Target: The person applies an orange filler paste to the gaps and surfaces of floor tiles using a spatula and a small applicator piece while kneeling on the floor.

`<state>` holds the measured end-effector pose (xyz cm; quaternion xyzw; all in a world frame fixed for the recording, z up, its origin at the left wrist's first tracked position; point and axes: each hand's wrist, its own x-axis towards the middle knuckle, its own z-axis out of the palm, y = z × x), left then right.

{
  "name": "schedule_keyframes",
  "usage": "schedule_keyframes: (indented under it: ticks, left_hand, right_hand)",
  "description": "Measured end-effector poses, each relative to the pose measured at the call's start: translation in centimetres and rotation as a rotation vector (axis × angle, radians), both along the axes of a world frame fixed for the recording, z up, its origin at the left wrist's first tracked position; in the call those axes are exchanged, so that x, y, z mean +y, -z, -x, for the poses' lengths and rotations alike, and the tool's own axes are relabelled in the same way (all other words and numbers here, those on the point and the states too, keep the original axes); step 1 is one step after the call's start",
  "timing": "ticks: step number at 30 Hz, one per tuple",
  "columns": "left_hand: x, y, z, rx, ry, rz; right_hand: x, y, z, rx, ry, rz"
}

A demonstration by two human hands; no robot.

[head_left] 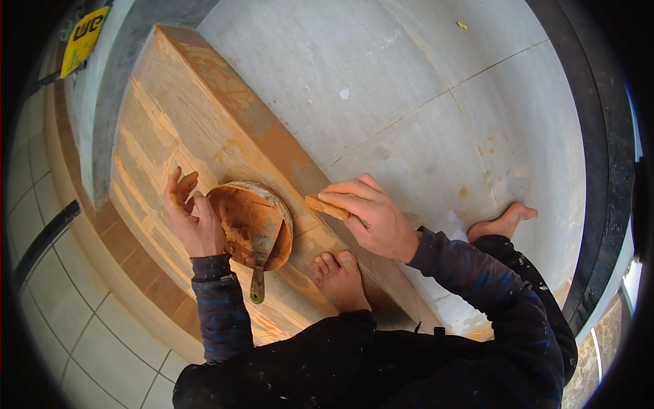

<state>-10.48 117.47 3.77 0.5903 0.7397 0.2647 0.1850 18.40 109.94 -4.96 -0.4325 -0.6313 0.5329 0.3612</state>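
A long wooden door panel (197, 116) lies flat on the floor, smeared with orange-brown filler. On it sits a round bowl (272, 204) of brown paste with a putty knife (261, 262) resting inside, handle toward me. My left hand (191, 215) presses against the bowl's left rim, fingers spread. My right hand (368, 211) grips a small flat wooden scraper (323, 206) and holds it on the panel's right edge, just right of the bowl. My bare foot (338, 279) rests on the panel below the bowl.
Large pale floor tiles (422, 88) lie to the right of the panel. My other bare foot (504, 221) stands on them. A grey step edge (102, 123) and tiled wall (88, 327) run along the left. A yellow tag (83, 39) hangs at the upper left.
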Motion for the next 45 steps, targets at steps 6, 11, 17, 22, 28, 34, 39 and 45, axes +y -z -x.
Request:
schedule_keyframes:
  ticks: [6,11,17,22,28,34,39,45]
  left_hand:
    - [1.5,-0.1,-1.6,0.003,0.045,-0.019]
    - [1.9,0.1,-1.2,0.007,0.055,-0.052]
    - [1.7,0.3,-2.7,-0.049,0.057,-0.04]
    - [1.4,-0.1,-2.3,-0.058,0.044,-0.071]
    - [0.7,-0.4,-1.4,-0.046,0.043,-0.083]
    - [0.2,-0.9,-1.3,-0.016,0.045,-0.05]
    - [0.1,-1.2,-0.5,0.004,0.074,-0.089]
    - [-0.9,-1.4,-0.3,0.02,0.069,-0.076]
  right_hand:
    - [-3.2,5.2,1.7,-0.011,0.087,-0.294]
    - [-4.7,3.7,-1.6,0.022,-0.041,-0.239]
    - [5.7,0.2,3.2,-0.116,0.137,-0.429]
    - [3.6,-0.9,3.2,-0.492,-0.334,-0.764]
    - [-3.3,-1.2,-2.4,-0.28,-0.347,-0.222]
    - [-2.4,2.9,1.9,-0.016,0.136,-0.232]
    - [-8.2,6.5,-1.1,0.033,0.055,-0.189]
    - [-5.1,4.0,-0.5,0.082,0.169,0.015]
